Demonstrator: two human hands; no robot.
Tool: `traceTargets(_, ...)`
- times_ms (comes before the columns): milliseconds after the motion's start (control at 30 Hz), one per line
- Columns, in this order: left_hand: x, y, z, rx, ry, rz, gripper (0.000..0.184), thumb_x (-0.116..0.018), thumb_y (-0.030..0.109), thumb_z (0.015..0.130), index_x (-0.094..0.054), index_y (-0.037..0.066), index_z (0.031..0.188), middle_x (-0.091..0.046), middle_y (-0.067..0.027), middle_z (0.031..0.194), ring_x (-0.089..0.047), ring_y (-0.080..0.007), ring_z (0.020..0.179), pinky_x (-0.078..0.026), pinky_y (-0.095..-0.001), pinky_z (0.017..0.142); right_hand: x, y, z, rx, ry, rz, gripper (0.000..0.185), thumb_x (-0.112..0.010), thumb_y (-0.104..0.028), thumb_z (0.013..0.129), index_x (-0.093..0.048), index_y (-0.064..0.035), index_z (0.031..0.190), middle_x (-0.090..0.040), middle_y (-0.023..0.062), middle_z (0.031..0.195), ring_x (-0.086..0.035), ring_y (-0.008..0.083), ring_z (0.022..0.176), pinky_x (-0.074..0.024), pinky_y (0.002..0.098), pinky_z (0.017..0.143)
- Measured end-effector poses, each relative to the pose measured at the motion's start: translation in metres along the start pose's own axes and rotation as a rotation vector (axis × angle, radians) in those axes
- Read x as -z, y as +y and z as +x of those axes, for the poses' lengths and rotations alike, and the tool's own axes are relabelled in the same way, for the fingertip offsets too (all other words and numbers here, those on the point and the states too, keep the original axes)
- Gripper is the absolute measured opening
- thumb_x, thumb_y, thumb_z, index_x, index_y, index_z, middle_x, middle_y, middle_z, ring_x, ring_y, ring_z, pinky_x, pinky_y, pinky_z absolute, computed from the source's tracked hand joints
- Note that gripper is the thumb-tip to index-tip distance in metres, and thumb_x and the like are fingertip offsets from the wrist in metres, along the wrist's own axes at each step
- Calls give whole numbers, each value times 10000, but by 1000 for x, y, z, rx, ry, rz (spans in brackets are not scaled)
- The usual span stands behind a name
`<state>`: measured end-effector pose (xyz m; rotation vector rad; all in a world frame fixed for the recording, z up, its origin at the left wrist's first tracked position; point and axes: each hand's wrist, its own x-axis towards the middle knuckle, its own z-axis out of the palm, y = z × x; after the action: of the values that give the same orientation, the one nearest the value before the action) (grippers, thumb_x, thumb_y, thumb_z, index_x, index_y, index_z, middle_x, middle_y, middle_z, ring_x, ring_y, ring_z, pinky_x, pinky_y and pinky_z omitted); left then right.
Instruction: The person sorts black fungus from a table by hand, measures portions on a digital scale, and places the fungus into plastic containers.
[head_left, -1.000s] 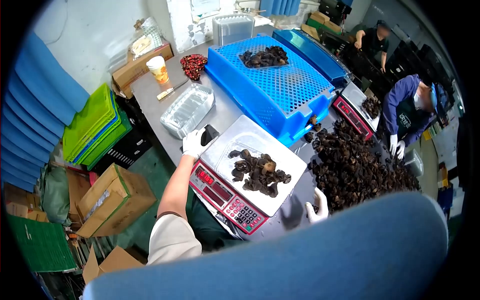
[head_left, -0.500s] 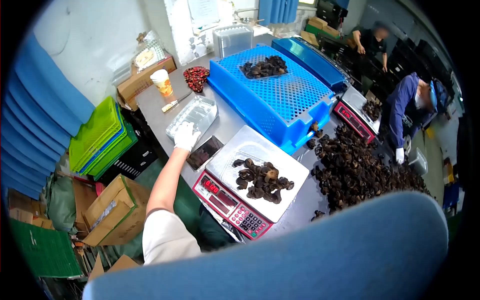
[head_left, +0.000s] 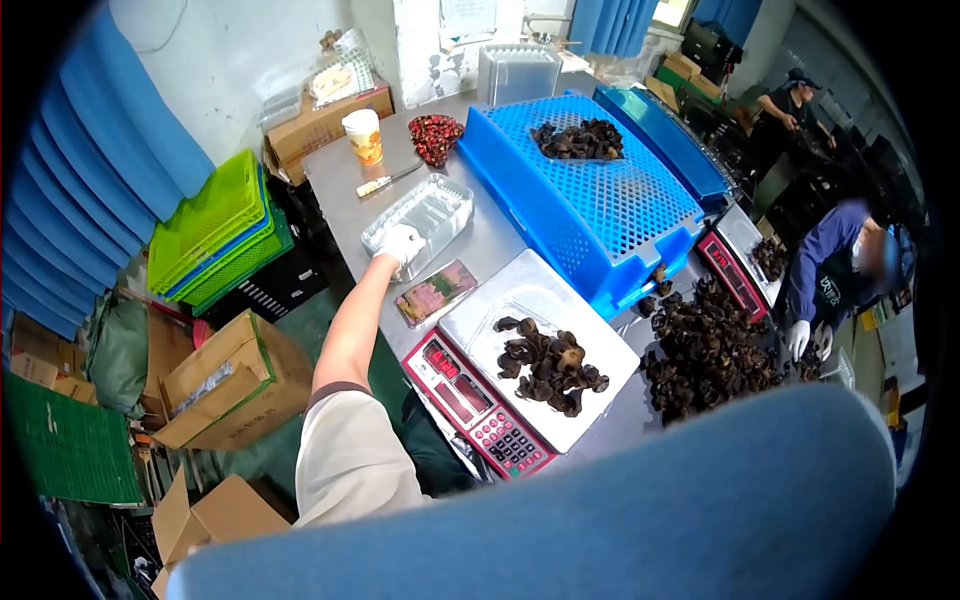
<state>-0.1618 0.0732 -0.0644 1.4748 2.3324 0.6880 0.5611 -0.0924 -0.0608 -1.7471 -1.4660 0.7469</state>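
My left hand (head_left: 401, 246), in a white glove, is at the near end of a clear plastic tray (head_left: 440, 213) on the metal table. Its fingers are bent over the tray's edge and seem closed on it. Just to the right of the hand lies a phone (head_left: 436, 292) with a lit, colourful screen. Beyond that stands a red and silver digital scale (head_left: 590, 425) with glowing red digits. A small heap of dark, dried wood-ear-like fungus (head_left: 548, 365) rests on its pan. My right hand is out of view.
An upturned blue crate (head_left: 530, 215) bears more dark pieces. A paper cup (head_left: 363, 138), a knife (head_left: 388, 180) and a red bundle (head_left: 435, 138) stand behind the tray. A large dark pile (head_left: 710, 350) lies at right, near a gloved co-worker (head_left: 830, 265). Blue material blocks the foreground.
The phone's screen has gone from dark to lit. My view has shifted, so the table sits farther right. My hand stays at the tray, its fingers more bent.
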Motion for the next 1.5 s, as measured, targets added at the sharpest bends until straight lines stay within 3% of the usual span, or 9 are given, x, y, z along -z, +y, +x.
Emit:
traceTargets(67, -4, -6, 4, 12, -21, -40, 272, -663, 348, 797, -728, 83, 803, -689, -150, 810, -657, -285, 730, -504, -384, 693, -1, -2, 0, -18, -17, -18, 334, -634, -19, 899, -602, 12, 1229, -659, 59, 1048, -596, 118, 873, -492, 258, 810)
traceTargets(133, -4, -2, 3, 22, 43, 19, 212, -675, 269, 789, -730, 68, 747, -681, -95, 704, -626, -193, 649, -497, -343, 645, 0, -4, 1, -47, -47, -48, 329, -637, -23, 901, -604, 12, 1226, -656, 58, 1044, -590, 111, 870, -490, 255, 808)
traceTargets(267, -14, -13, 6, 49, 73, -23, 215, -663, 271, 797, -723, 69, 760, -681, -107, 737, -632, -208, 700, -494, -350, 676, -4, 0, -2, -36, -52, -31, 330, -640, -26, 902, -603, 12, 1228, -654, 57, 1040, -590, 108, 873, -490, 251, 811)
traceTargets(333, -17, -16, 6, 34, 87, -84, 259, -648, 330, 807, -706, 79, 780, -685, -149, 813, -657, -290, 770, -500, -393, 708, -6, -2, -5, -33, -56, -21, 331, -641, -28, 903, -601, 13, 1229, -657, 68, 1055, -604, 120, 894, -492, 258, 827)
traceTargets(967, -19, -15, 5, 85, 54, -138, 221, -666, 306, 821, -694, 88, 793, -693, -131, 833, -659, -279, 806, -505, -374, 751, -10, -12, -9, -84, -142, -82, 351, -638, -30, 893, -591, 25, 1237, -669, 111, 1093, -631, 169, 947, -496, 288, 872)
traceTargets(1500, -17, -20, 1, 59, 46, -188, 218, -670, 310, 806, -673, 93, 787, -655, -83, 743, -621, -224, 721, -481, -349, 693, 1, 18, 0, -108, -86, -191, 345, -636, -82, 909, -590, 49, 1225, -654, 169, 1155, -636, 245, 1047, -487, 339, 942)
